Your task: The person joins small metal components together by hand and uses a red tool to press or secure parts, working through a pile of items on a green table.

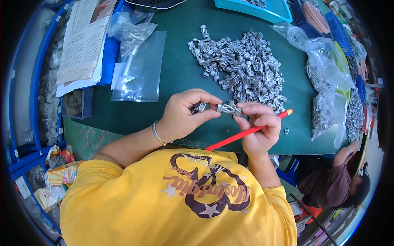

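My left hand [180, 112] pinches one end of a small grey metal fitting [228, 109] between thumb and index finger. Its ends are ribbed and its middle is looped; whether it is one piece or two linked ones, I cannot tell. At the other end, the fingertips of my right hand [262, 129] grip it too. A second grey fitting [198, 108] sits tucked in my left fingers. Held slanting in my right hand is a slim red stick [230, 138] with a yellow-orange end. Just beyond both hands lies a heap of similar fittings [246, 61].
The green table [176, 61] carries a clear plastic bag [143, 74] and newspapers [82, 45] at left, a turquoise basket [254, 12] at the far side, and filled plastic bags [326, 98] at right. One stray fitting [286, 131] lies near the right edge. Another person [334, 180] is at right.
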A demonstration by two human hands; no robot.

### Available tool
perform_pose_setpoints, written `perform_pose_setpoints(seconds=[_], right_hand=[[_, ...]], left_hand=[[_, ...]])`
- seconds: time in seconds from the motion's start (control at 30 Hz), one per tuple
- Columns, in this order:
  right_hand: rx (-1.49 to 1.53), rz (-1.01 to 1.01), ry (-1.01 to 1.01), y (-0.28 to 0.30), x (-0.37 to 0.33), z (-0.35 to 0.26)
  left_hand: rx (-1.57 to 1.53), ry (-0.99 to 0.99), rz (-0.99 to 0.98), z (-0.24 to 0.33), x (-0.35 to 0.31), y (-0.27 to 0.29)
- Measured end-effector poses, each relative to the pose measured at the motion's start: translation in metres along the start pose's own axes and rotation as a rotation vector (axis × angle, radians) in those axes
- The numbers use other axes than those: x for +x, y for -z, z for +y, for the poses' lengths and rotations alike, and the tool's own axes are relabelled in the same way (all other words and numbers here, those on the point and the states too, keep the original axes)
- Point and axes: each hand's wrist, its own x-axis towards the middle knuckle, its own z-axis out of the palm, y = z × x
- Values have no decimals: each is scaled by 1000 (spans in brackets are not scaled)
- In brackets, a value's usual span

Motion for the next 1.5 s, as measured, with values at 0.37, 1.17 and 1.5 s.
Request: perform_pose_setpoints(seconds=[0.37,1.17,1.5], right_hand=[[-659,-118,100,10,34,22],[4,-39,-201,-9,8,8],[392,-9,-523,-6,4,5]], left_hand=[[-1095,707,116,-13,4,7],[-228,316,26,-4,-1,3],[-129,43,32,-4,-3,1]])
